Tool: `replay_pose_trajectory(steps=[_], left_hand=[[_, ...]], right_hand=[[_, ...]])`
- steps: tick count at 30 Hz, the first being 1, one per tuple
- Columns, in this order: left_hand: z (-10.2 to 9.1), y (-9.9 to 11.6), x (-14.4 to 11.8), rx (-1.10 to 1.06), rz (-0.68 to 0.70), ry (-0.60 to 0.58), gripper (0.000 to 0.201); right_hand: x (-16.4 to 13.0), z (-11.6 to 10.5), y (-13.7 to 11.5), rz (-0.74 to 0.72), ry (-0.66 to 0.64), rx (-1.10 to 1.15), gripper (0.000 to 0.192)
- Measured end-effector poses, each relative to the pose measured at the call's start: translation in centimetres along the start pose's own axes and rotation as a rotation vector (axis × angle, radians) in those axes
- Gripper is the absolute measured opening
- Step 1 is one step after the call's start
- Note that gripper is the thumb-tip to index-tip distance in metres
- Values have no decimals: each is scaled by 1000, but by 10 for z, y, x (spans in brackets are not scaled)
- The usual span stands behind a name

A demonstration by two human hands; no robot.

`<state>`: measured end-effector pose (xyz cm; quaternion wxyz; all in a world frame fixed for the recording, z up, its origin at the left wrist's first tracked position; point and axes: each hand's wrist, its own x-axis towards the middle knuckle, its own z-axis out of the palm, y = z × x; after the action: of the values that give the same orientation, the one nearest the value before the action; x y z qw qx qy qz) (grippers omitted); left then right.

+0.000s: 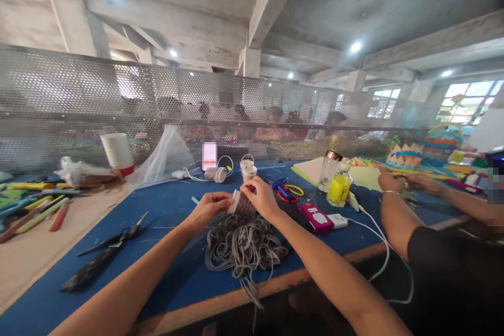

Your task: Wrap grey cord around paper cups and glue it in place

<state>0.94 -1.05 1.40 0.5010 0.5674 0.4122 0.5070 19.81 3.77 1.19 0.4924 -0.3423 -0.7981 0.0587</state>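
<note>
A blue table (165, 210) stretches wide, backed by a perforated metal screen (79, 100). At the right, a co-worker's arm (394, 220) rests on the table. A loose heap of grey cord (244, 247) lies near the front edge. Long black scissors (106, 252) lie to the left. Just above the heap, the left hand (210, 207) and right hand (262, 197) both close their fingers around a small paper cup (242, 203) partly wrapped in cord, holding it between them. A yellow bottle (339, 186) stands to the right.
</note>
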Motion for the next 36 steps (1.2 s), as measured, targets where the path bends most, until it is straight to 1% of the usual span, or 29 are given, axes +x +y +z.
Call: replay_pose_trajectory(steps=[3,6,8,12,15,22,27,30,33,36], left_hand=[[-2,-2,2,-23,-21,-20,31],[-4,-2,4,-76,-7,-15,29],[-6,-2,5,-121,4,-3,29],[-8,0,6,-175,31,54,30],[-9,0,7,-193,38,86,30],[-11,1,9,-202,38,101,31],[-13,-1,10,-217,29,120,28],[-14,-3,11,-212,36,123,27],[-12,-4,9,-186,49,117,26],[-10,-4,8,-172,35,81,27]], right_hand=[[1,-1,-1,23,46,23,23],[2,-1,2,66,73,79,28],[1,-1,4,105,41,117,32],[-1,0,7,148,-91,133,43],[-2,-1,5,105,-128,136,46],[-1,-5,-4,25,-98,140,44],[-2,-4,-5,4,-101,123,46],[-1,-5,-7,-24,-80,120,46],[0,-8,-10,-75,-61,138,41],[1,-10,-11,-101,-51,139,32]])
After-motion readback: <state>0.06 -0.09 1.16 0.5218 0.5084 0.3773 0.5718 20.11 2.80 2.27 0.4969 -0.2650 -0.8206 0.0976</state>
